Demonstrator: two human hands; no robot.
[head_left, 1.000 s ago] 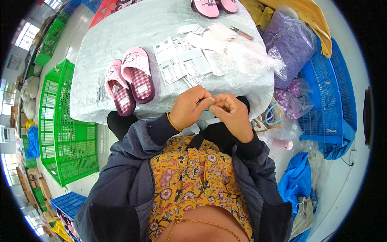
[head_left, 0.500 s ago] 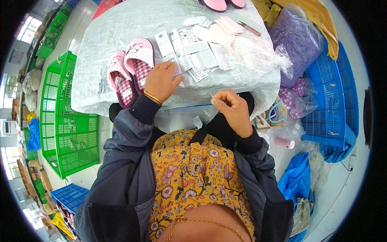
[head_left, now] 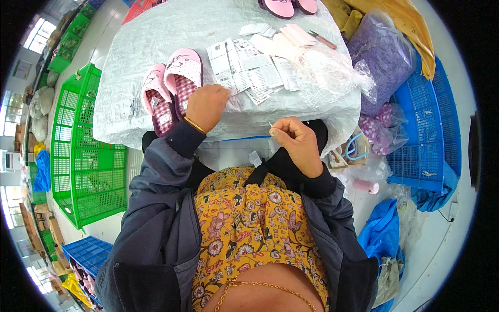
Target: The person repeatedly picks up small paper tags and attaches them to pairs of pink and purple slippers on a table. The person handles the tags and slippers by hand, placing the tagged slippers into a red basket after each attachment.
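Note:
My left hand [head_left: 206,105] rests on the table's near edge, fingers curled, touching the right one of a pair of pink slippers [head_left: 171,89] with checked insoles. What it grips, if anything, is hidden under the fingers. My right hand [head_left: 291,138] hovers just below the table edge, thumb and forefinger pinched on a thin needle-like pin [head_left: 271,126]. Several white paper tags [head_left: 249,73] lie just beyond both hands on the white plastic-covered table [head_left: 156,31].
A green crate [head_left: 83,151] stands left of the table, blue crates [head_left: 431,135] to the right. A clear bag of purple pieces [head_left: 382,52] sits at the table's right end. More pink slippers [head_left: 288,6] lie at the far edge. A pink thread spool [head_left: 366,186] lies on the floor.
My hands were together at the table edge a second ago. The left one has since moved away to the left, up to the pink slippers; the right one stayed put.

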